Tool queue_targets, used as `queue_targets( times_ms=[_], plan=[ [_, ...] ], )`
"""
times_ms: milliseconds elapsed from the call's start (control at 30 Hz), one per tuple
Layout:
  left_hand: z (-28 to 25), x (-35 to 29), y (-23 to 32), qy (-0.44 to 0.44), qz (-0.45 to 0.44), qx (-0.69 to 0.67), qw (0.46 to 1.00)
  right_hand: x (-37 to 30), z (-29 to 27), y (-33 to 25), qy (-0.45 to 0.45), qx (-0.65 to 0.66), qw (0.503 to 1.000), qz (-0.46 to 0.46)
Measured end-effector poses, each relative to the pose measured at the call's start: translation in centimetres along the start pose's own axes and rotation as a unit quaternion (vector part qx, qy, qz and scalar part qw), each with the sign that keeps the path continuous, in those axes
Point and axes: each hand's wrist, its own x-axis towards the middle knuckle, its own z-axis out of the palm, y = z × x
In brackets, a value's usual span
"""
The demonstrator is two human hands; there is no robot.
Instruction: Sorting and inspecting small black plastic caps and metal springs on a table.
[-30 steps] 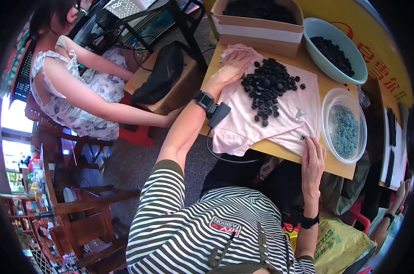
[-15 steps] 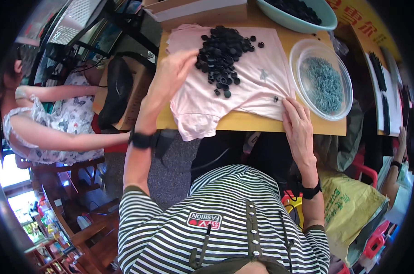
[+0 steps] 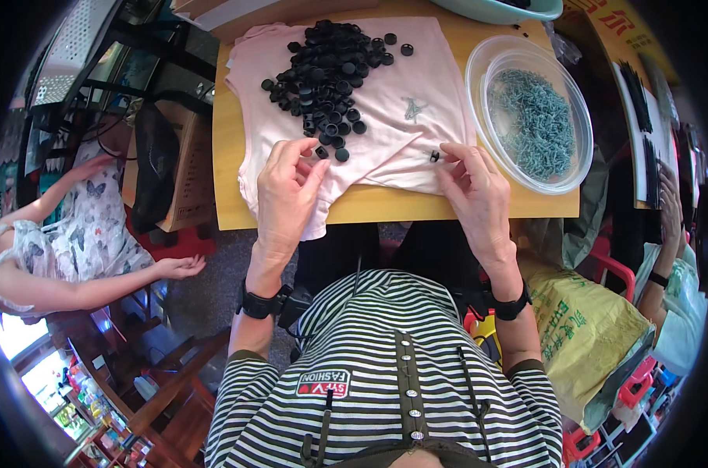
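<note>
Cap (image 3: 434,156) at right hand (image 3: 479,195), near cloth (image 3: 401,117) edge.

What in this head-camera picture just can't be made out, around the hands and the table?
- Small black piece at the right hand: too small to tell its shape, or whether the fingertips touch it.
- Left hand: curled fingers hide anything pinched over the pink cloth.
- Teal basin: cut off by the top edge; contents barely show.
- Grey-blue bits in the clear bowl: too small to identify.
- Table near edge: covered by the forearms.
</note>
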Motion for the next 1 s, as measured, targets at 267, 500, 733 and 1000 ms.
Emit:
queue_targets(
  times_ms=[267,500,733,1000],
  plan=[
    [0.4,0.1,-0.4,0.005,-0.037,-0.033,0.999,0.3,0.5,-0.1,0.007,-0.032,0.999,0.013],
    [-0.7,0.2,0.3,0.004,-0.011,-0.045,0.999,0.4,0.5,-0.7,0.008,-0.013,1.000,0.027],
    [-0.5,-0.4,2.5,-0.076,-0.045,-0.489,0.868,0.0,0.1,-3.1,0.019,0.134,0.991,-0.005],
    [1.4,-0.1,4.9,-0.165,-0.056,-0.498,0.850,-0.5,-1.2,-4.4,-0.006,0.428,0.899,0.092]
  ],
)
